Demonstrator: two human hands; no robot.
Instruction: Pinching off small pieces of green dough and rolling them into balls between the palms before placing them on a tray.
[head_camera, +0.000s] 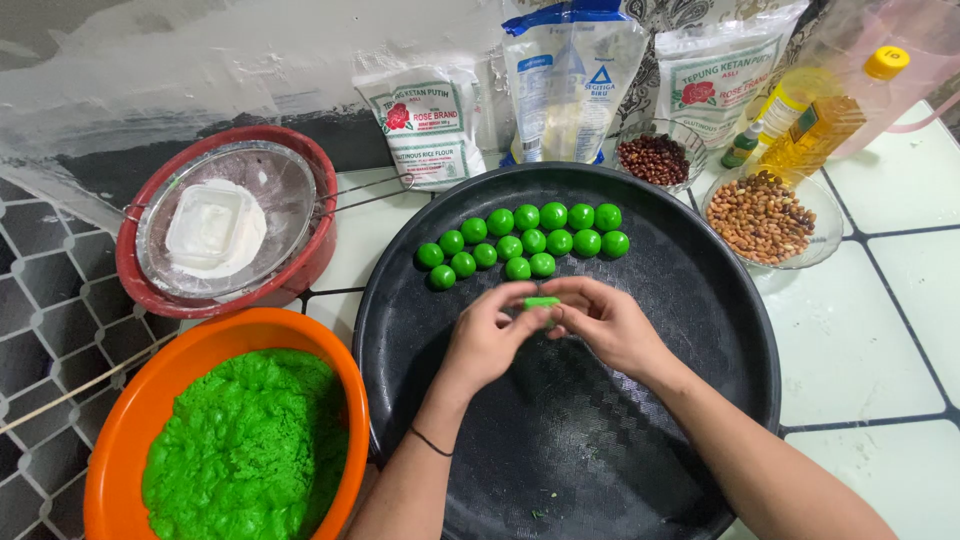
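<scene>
Both hands meet over the middle of the black tray (690, 330). The left hand (490, 335) and right hand (605, 325) pinch a small green dough piece (542, 302) between their fingertips, fingers closed on it from both sides and flattening it. This looks like the shaping step: one portion is being worked while finished green balls (525, 240) sit in rows at the tray's upper centre. The orange bowl (120, 440) at lower left holds the dough mass (250, 445). Bowls of peanuts (760, 215) lie at upper right. Next, I judge, the piece needs even pressure so it rounds without cracking.
</scene>
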